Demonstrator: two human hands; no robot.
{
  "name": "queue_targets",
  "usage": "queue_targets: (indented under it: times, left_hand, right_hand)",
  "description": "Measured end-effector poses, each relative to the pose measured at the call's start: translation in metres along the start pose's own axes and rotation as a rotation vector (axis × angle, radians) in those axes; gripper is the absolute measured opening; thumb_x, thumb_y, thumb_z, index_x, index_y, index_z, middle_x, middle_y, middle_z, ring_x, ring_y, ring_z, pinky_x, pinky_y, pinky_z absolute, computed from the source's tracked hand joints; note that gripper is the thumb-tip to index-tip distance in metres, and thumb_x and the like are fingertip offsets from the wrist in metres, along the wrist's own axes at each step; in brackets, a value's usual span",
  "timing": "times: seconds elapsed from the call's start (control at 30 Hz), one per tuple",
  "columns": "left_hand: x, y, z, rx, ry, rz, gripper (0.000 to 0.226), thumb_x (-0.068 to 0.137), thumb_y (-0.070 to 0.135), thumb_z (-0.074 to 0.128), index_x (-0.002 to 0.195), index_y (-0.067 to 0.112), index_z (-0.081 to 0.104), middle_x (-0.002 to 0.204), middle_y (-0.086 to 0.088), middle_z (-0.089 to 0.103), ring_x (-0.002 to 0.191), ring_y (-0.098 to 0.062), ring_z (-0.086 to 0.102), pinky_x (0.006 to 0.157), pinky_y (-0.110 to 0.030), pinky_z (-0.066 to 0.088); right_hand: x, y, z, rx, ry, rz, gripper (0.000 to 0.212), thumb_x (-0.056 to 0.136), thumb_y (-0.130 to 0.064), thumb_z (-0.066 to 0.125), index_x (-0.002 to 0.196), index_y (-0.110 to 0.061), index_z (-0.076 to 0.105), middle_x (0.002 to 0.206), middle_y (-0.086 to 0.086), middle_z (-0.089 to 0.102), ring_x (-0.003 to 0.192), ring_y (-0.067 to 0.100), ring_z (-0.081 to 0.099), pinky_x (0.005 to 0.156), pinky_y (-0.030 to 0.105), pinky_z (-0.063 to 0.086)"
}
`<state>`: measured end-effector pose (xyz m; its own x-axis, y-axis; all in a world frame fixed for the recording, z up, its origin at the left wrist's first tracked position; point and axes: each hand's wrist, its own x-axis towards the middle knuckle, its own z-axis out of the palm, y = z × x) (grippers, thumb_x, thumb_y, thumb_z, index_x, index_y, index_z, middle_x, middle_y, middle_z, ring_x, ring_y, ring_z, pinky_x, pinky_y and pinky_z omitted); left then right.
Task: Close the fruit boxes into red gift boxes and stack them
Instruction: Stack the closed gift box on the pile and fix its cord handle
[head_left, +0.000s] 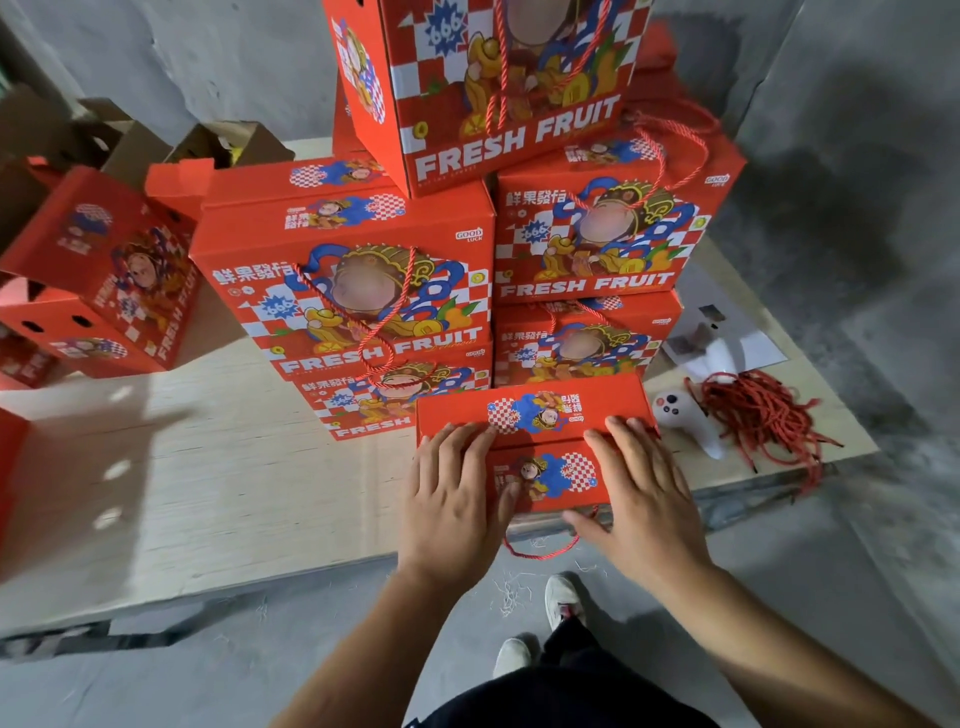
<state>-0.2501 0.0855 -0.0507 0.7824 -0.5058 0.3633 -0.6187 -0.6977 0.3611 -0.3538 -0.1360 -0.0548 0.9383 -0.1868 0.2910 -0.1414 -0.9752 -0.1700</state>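
A red gift box (540, 415) stands at the front edge of the wooden board, its two top flaps folded down. My left hand (452, 499) lies flat on the left part of the lid with straight fingers. My right hand (639, 493) presses the right part of the lid, fingers spread, thumb at the front edge. A red rope handle (540, 551) hangs below the box front. Behind it rises a stack of closed red "FRESH FRUIT" boxes (343, 280), two columns wide, with one more box (493, 83) on top.
Open red boxes (109, 270) lean at the left, brown cartons (228, 145) behind them. A bundle of red cords (763, 415) and a white handheld device (685, 415) lie at the right on the wooden board (208, 493). Grey concrete floor and my shoes are below.
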Motion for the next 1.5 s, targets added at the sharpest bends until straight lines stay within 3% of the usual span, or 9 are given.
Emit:
queue_targets:
  times: [0.33,0.47,0.57,0.7,0.9,1.03,1.17,1.3,1.5]
  left_hand:
    - [0.099,-0.042,-0.014,0.052,-0.46,-0.107,0.074,0.099,0.07,0.039,0.164,0.037,0.025,0.172,0.007,0.021,0.159,-0.029,0.009,0.127,-0.054,0.011]
    - [0.081,-0.033,-0.004,0.065,-0.291,-0.094,0.072,0.101,0.074,0.027,0.16,0.034,0.036,0.169,0.008,0.03,0.159,-0.028,0.013,0.129,-0.05,0.001]
    - [0.072,-0.027,-0.007,0.062,-0.109,0.148,0.061,0.101,0.066,0.039,0.135,0.023,0.065,0.146,0.002,0.059,0.138,-0.032,0.047,0.12,-0.05,0.027]
    - [0.069,-0.019,-0.019,0.114,0.058,0.244,0.047,0.106,0.057,0.043,0.117,0.02,0.07,0.123,0.003,0.067,0.107,-0.028,0.057,0.094,-0.046,0.042]
    - [0.041,0.002,-0.032,0.018,0.095,0.071,0.048,0.1,0.071,0.044,0.108,0.03,0.068,0.11,0.008,0.064,0.098,-0.023,0.053,0.085,-0.04,0.037]
    - [0.02,0.015,-0.028,0.069,0.128,0.046,0.041,0.092,0.062,0.063,0.117,0.03,0.064,0.12,0.006,0.059,0.105,-0.028,0.053,0.092,-0.043,0.038]
    - [0.005,0.011,-0.024,0.068,0.113,0.092,0.053,0.097,0.053,0.062,0.143,0.029,0.057,0.145,0.006,0.054,0.138,-0.028,0.049,0.123,-0.042,0.022]
    - [-0.001,0.006,-0.019,0.101,0.036,0.101,0.071,0.102,0.057,0.052,0.163,0.027,0.031,0.17,0.003,0.027,0.159,-0.029,0.018,0.129,-0.05,0.005]
    - [-0.008,0.004,-0.002,0.116,-0.107,0.068,0.078,0.1,0.063,0.05,0.164,0.024,0.029,0.172,-0.003,0.022,0.16,-0.03,0.014,0.128,-0.055,0.014]
  right_hand:
    - [0.066,-0.016,-0.035,0.002,-0.395,0.002,0.099,0.082,-0.05,0.081,0.159,-0.02,0.027,0.155,-0.004,0.029,0.146,0.024,0.028,0.12,0.036,0.028]
    - [0.065,-0.024,-0.036,-0.081,-0.372,-0.03,0.08,0.077,-0.053,0.083,0.139,-0.024,0.044,0.136,-0.008,0.041,0.126,0.02,0.042,0.101,0.034,0.043]
    - [0.077,-0.023,-0.04,-0.132,-0.401,-0.01,0.085,0.064,-0.057,0.09,0.124,-0.024,0.04,0.125,-0.005,0.037,0.117,0.022,0.041,0.095,0.037,0.04]
    - [0.071,-0.034,-0.051,-0.232,-0.262,0.012,0.105,0.032,-0.057,0.099,0.118,-0.018,0.053,0.107,0.005,0.051,0.094,0.03,0.05,0.079,0.043,0.041]
    - [0.073,0.004,-0.081,0.347,0.084,0.07,0.026,0.097,-0.051,0.057,0.093,-0.026,0.064,0.074,-0.015,0.054,0.068,0.004,0.05,0.06,0.032,0.042]
    - [0.097,0.011,-0.086,0.355,-0.035,0.147,0.022,0.097,-0.022,0.067,0.118,-0.018,0.068,0.102,-0.005,0.063,0.095,0.014,0.062,0.081,0.034,0.05]
    - [0.111,-0.006,-0.087,0.327,-0.183,0.141,0.035,0.099,-0.033,0.063,0.132,-0.021,0.063,0.125,-0.001,0.062,0.115,0.019,0.058,0.092,0.033,0.046]
    - [0.09,-0.022,-0.07,0.079,-0.28,0.105,0.041,0.105,-0.045,0.04,0.139,-0.032,0.059,0.137,-0.008,0.063,0.123,0.023,0.057,0.099,0.037,0.043]
    - [0.123,0.0,-0.055,0.145,-0.68,0.185,0.059,0.108,-0.038,0.041,0.16,-0.05,0.016,0.172,-0.009,0.008,0.156,0.027,0.008,0.125,0.049,0.019]
